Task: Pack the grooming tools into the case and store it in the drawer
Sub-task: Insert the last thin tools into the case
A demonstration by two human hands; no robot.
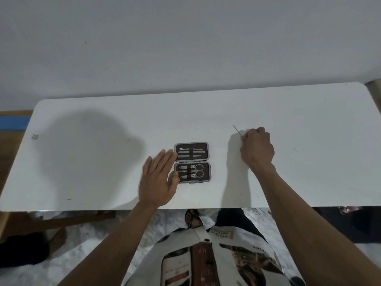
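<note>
Head view: white desk (288, 112) against grey wall; open case (207, 153) at centre, tools strapped inside; left hand (157, 179) flat at its 9 o'clock edge, right hand (256, 148) pinching thin pick (237, 130) at 2 o'clock.

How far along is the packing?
Nearly packed: the open case on the table already has tools strapped in both halves. In hand: the right hand pinches a thin tool; the left hand rests flat at the case's edge. Left: slot that tool, close the case, store it; no drawer in view.
</note>
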